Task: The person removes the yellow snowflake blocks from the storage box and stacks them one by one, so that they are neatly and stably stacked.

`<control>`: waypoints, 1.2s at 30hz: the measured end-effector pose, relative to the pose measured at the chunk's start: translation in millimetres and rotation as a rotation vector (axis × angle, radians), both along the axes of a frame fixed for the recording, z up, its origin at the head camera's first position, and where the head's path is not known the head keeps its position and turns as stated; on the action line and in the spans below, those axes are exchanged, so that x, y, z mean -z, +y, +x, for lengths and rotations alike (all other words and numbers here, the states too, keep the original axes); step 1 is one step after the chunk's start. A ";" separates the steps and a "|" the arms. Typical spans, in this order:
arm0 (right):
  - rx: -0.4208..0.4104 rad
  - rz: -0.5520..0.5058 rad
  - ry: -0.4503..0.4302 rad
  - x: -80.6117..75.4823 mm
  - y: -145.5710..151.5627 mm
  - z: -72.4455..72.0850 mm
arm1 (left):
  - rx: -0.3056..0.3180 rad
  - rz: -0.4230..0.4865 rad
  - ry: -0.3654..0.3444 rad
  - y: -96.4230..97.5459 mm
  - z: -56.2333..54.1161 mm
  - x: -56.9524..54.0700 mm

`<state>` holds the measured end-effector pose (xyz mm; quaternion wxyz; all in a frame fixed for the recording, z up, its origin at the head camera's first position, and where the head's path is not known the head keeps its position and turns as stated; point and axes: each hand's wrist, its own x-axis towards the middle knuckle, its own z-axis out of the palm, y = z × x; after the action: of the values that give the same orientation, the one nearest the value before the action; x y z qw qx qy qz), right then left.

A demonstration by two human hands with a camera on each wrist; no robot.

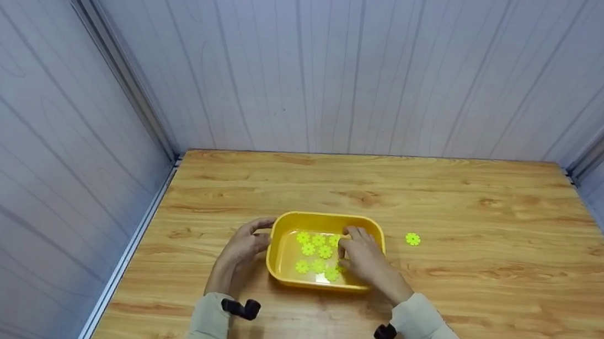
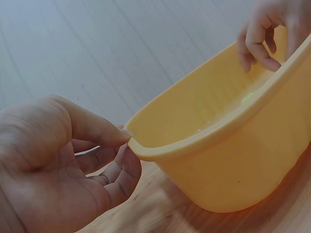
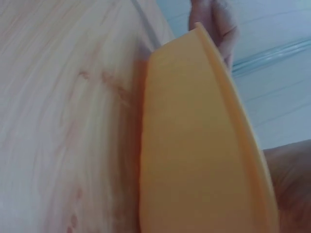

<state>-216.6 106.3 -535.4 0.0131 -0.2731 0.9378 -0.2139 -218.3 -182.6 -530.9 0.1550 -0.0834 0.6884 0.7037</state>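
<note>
A yellow plastic basin (image 1: 280, 276) stands on the table with several small yellow-green flower-shaped pieces (image 1: 308, 249) lying on its floor. At the basin's left end, my left hand (image 1: 243, 247) pinches the rim between thumb and fingers, plain to see in the left wrist view. My right hand (image 1: 365, 256) reaches over the right end into the basin, its fingers bent down and apart among the pieces. In the left wrist view no piece shows between those fingers (image 2: 257, 43). The basin wall (image 3: 189, 136) hides most of the right hand in the right wrist view.
One more flower-shaped piece (image 1: 413, 239) lies on the wooden table (image 1: 495, 238) to the right of the basin. Pale panel walls (image 1: 344, 74) close off the table's back and sides. A black wrist camera (image 1: 241, 308) sits on each sleeve.
</note>
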 end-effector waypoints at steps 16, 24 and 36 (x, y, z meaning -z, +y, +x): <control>0.070 -0.176 -0.115 -16.8 10.4 -4.1 | -0.018 0.001 0.011 2.1 0.5 0.7; 0.067 -0.276 -0.131 -23.6 18.0 -8.3 | -0.031 0.013 -0.014 2.2 -0.4 0.5; 0.109 -0.412 -0.167 -30.0 29.1 -14.5 | 0.012 0.009 0.007 0.3 1.3 -0.1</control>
<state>-231.1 135.4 -505.4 0.0230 -0.2005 0.8833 -0.4232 -217.0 -182.3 -530.8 0.1570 -0.0760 0.6864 0.7060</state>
